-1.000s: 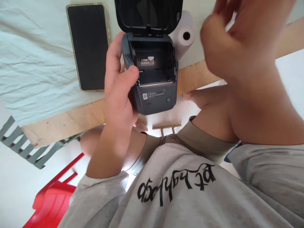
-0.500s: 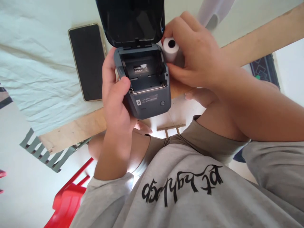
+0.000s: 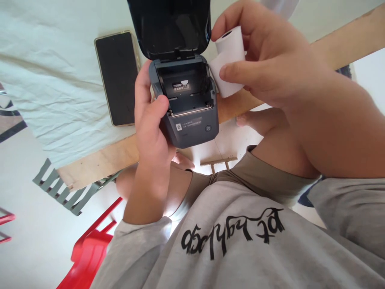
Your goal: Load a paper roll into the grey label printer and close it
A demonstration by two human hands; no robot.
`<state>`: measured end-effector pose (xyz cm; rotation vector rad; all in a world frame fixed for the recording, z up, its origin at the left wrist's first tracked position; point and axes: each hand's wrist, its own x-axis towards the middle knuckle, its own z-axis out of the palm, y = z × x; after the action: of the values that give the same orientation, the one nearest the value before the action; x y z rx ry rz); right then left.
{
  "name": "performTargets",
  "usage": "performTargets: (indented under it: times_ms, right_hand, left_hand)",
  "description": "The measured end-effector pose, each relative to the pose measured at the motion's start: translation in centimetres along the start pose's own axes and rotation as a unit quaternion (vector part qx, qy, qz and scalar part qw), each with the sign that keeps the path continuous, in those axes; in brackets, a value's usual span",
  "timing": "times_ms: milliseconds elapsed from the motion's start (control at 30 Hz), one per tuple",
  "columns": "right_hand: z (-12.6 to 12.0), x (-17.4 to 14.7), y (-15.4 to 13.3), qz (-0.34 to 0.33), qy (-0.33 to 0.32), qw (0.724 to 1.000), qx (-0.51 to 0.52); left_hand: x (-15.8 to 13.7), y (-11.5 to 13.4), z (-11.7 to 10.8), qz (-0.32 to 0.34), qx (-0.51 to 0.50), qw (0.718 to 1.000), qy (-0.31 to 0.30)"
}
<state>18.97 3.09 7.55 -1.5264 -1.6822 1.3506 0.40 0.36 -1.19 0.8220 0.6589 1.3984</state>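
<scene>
My left hand grips the left side of a dark grey label printer, its thumb on the near left rim. The printer's glossy black lid stands raised, and its paper bay shows a small printed sticker inside and no roll. In my right hand is a roll of white paper, tilted, with its dark core hole facing up and away. The thumb presses on the near face of the paper, and the other fingers are partly hidden behind the roll. The roll is just right of the printer; whether they touch I cannot tell.
A smartphone with a dark screen lies left of the printer on the pale cloth. The table's wooden edge runs beneath. A red chair and green slats are at lower left. Part of a whitish object shows at the top.
My right hand has turned the paper roll from end-on to side-on and shifted it up and right; its side now shows. The left hand still holds the printer, slightly further right in view.
</scene>
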Motion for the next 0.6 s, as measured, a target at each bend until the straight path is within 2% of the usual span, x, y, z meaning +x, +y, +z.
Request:
performTargets:
  times_ms: [100, 233, 300, 367, 533, 600]
  right_hand:
    - [-0.1, 0.0, 0.0, 0.015, 0.006, 1.0, 0.027]
    - [-0.2, 0.9, 0.1, 0.1, 0.028, 0.986, 0.134]
    - [-0.1, 1.1, 0.0, 0.111, 0.028, 0.981, 0.156]
    - [0.1, 0.7, -0.4, 0.086, 0.027, 0.983, 0.163]
    - [0.4, -0.6, -1.3, -0.059, 0.093, 0.989, 0.102]
    - [0.4, -0.8, -1.3, -0.105, 0.078, 0.987, 0.09]
  left_hand:
    - [0.1, -0.1, 0.0, 0.004, -0.014, 1.0, 0.0]
    - [0.2, -0.5, -0.3, 0.014, -0.02, 1.0, -0.014]
    - [0.2, -0.5, -0.3, 0.012, -0.017, 1.0, -0.016]
    - [0.2, -0.4, -0.2, -0.001, -0.017, 1.0, -0.013]
    - [0.1, 0.1, 0.1, -0.011, -0.013, 1.0, -0.009]
    - [0.1, 0.4, 0.1, -0.023, -0.012, 1.0, -0.013]
